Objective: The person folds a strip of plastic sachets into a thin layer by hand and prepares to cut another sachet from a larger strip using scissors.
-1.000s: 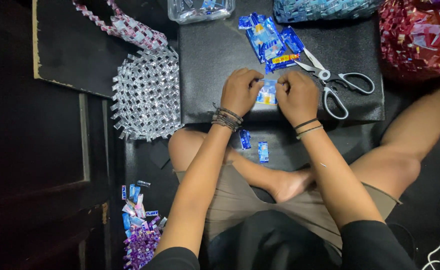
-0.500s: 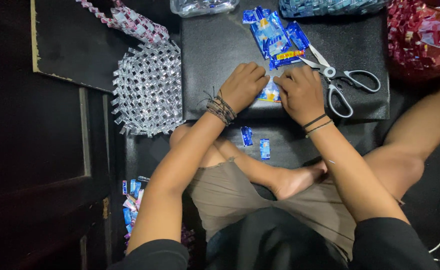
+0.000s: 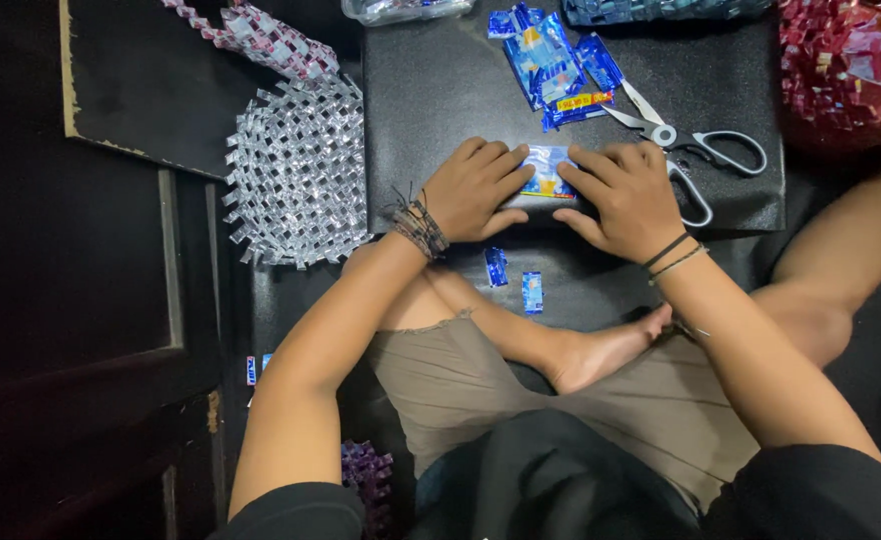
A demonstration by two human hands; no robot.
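On the black board [image 3: 441, 90], both hands [image 3: 476, 188] [image 3: 626, 195] press a wrapper [image 3: 548, 178] lying crosswise.

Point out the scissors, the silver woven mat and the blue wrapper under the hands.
Scissors [image 3: 667, 134]: head view, on the pivot where the blades meet.
Silver woven mat [image 3: 296, 175]: head view, on its middle.
Blue wrapper [image 3: 546, 180]: head view, on the strip showing between the two hands.

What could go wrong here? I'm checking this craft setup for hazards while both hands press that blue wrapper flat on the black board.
The scissors lie open right beside the right hand; a sideways slip could meet a blade. The blue wrapper sits near the board's front edge, so it could slide off toward the small folded pieces below. The left hand might also crease it crookedly.
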